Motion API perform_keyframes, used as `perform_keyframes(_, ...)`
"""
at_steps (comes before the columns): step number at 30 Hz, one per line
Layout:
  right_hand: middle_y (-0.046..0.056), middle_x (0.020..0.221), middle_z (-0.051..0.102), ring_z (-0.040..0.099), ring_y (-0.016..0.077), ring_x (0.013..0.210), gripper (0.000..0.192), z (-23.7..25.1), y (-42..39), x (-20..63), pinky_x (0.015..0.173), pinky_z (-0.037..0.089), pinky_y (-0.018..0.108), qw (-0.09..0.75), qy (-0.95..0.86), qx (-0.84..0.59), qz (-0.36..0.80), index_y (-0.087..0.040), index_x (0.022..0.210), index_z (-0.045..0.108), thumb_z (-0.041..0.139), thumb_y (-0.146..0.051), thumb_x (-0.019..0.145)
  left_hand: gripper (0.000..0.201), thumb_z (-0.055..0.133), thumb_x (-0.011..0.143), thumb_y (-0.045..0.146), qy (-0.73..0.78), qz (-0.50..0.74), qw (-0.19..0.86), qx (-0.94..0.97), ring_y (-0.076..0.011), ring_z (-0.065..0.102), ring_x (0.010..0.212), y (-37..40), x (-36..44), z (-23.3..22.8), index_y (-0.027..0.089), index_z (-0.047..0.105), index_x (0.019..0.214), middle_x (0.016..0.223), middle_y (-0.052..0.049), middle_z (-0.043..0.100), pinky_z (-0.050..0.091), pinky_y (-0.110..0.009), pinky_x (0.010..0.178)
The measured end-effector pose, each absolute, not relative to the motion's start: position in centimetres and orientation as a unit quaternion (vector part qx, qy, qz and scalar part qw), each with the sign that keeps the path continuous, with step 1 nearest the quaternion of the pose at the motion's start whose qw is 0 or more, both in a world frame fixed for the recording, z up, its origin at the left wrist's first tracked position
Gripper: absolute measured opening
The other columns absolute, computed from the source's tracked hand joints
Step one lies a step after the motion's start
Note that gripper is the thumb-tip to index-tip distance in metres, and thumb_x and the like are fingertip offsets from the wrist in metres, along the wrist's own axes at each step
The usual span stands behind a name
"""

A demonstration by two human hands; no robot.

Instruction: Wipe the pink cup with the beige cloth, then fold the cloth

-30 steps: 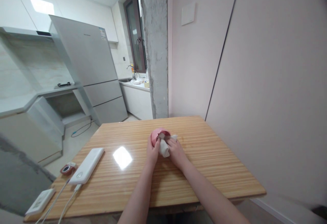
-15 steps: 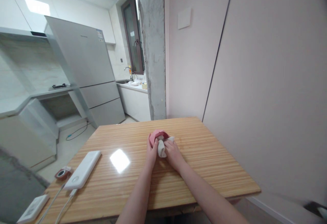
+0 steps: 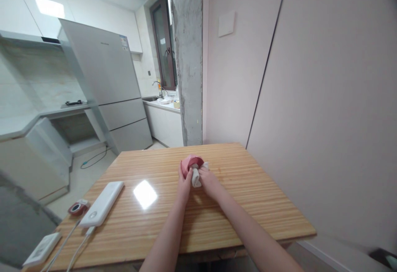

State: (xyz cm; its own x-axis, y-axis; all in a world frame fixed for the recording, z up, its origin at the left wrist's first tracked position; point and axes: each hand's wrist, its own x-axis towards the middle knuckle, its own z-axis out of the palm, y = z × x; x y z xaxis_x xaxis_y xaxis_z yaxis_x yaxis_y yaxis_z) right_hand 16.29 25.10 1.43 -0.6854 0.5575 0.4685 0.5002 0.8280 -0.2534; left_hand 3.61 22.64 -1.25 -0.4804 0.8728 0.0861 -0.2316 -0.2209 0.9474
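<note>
The left hand (image 3: 184,182) curls around the near left side of a rounded, glossy pink bowl (image 3: 189,161), thumb at its rim. The bowl is tilted with its opening toward the person, above the middle of the table; whether its base touches the wood cannot be told. The right hand (image 3: 209,181) gathers a soft white cloth (image 3: 196,179) at that opening, its fingertips partly hidden. The work looks under way, not finished: cloth and bowl are together, and setting both down remains undone. How much of the inside the cloth has reached is hidden. Around them spreads a glossy, striped wood-grain table (image 3: 248,206). Well to the left lies a flat white plastic block (image 3: 103,203) with a white cable (image 3: 78,247) at its near end.
</note>
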Motion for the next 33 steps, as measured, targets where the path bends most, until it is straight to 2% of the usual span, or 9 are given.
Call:
perform_keyframes(3,0.005,0.091,0.066,0.058,0.0196,0.089,0.021,2.6,25.3,17.0,0.080,0.046,0.031,0.341,-0.898,-0.251,0.121,-0.018,0.096,0.064,0.055,-0.011,0.078,0.081,0.067,0.074,0.052,0.494,0.714,0.391,0.306,-0.0246,0.055,0.119,22.6,3.2,-1.2,0.025,0.035,0.143,0.135,-0.011,0.053,0.049,-0.034,0.094)
perform_keyframes(5,0.007,0.097,0.065,0.057,0.0220,0.096,0.025,3.3,25.6,17.8,0.087,0.045,0.037,0.459,-0.826,-0.301,0.132,-0.020,0.102,0.062,0.053,-0.014,0.080,0.075,0.065,0.075,0.053,0.484,0.726,0.387,0.298,-0.0245,0.055,0.119,22.6,2.9,-1.0,0.028,0.038,0.141,0.135,-0.009,0.053,0.052,-0.033,0.090)
perform_keyframes(7,0.010,0.109,0.063,0.052,0.0259,0.110,0.029,3.7,26.0,18.7,0.097,0.039,0.047,0.577,-0.712,-0.388,0.099,-0.020,0.111,0.059,0.048,-0.018,0.084,0.072,0.064,0.076,0.053,0.479,0.733,0.385,0.293,-0.0241,0.055,0.119,22.5,2.9,-0.8,0.029,0.039,0.139,0.136,-0.008,0.053,0.053,-0.033,0.088)
perform_keyframes(9,0.012,0.119,0.059,0.045,0.0291,0.122,0.033,3.4,26.4,19.1,0.104,0.028,0.058,0.613,-0.649,-0.447,0.062,-0.020,0.116,0.056,0.046,-0.020,0.085,0.072,0.066,0.075,0.051,0.485,0.729,0.385,0.291,-0.0242,0.053,0.122,22.4,3.0,-0.7,0.029,0.040,0.139,0.136,-0.007,0.052,0.051,-0.033,0.090)
perform_keyframes(11,0.011,0.126,0.056,0.042,0.0294,0.126,0.043,2.6,26.6,18.9,0.106,0.023,0.062,0.581,-0.677,-0.448,0.056,-0.021,0.125,0.052,0.046,-0.016,0.082,0.071,0.068,0.074,0.049,0.495,0.721,0.384,0.295,-0.0249,0.050,0.125,22.4,3.1,-0.7,0.028,0.042,0.137,0.137,-0.008,0.052,0.048,-0.035,0.095)
perform_keyframes(16,0.011,0.142,0.045,0.043,0.0221,0.129,0.070,0.6,26.1,17.1,0.106,0.037,0.044,0.489,-0.794,-0.348,0.096,-0.020,0.140,0.038,0.041,-0.001,0.073,0.070,0.068,0.075,0.047,0.500,0.714,0.366,0.327,-0.0257,0.043,0.131,22.3,3.1,-0.9,0.023,0.044,0.136,0.141,-0.011,0.047,0.037,-0.038,0.107)
perform_keyframes(21,0.011,0.141,0.046,0.043,0.0233,0.128,0.067,0.4,25.5,16.6,0.105,0.037,0.046,0.450,-0.824,-0.335,0.075,-0.021,0.137,0.045,0.041,0.000,0.074,0.072,0.066,0.075,0.051,0.515,0.723,0.336,0.316,-0.0248,0.042,0.132,22.0,2.8,-0.6,0.020,0.043,0.135,0.143,-0.012,0.045,0.038,-0.034,0.106)
perform_keyframes(27,0.012,0.143,0.042,0.037,0.0245,0.131,0.068,-0.1,23.2,14.9,0.107,0.036,0.046,0.448,-0.827,-0.325,0.097,-0.019,0.135,0.047,0.043,-0.001,0.069,0.078,0.058,0.079,0.056,0.451,0.761,0.393,0.249,-0.0219,0.064,0.102,21.8,2.6,0.3,0.028,0.026,0.143,0.140,-0.012,0.046,0.056,-0.028,0.069)
perform_keyframes(33,0.012,0.126,0.054,0.047,0.0252,0.115,0.051,0.2,21.9,14.0,0.102,0.039,0.046,0.463,-0.823,-0.303,0.131,-0.017,0.121,0.055,0.047,-0.007,0.072,0.065,0.066,0.075,0.040,0.400,0.780,0.423,0.231,-0.0159,0.066,0.087,21.8,3.3,0.5,0.023,0.041,0.132,0.108,-0.006,0.065,0.053,-0.027,0.077)
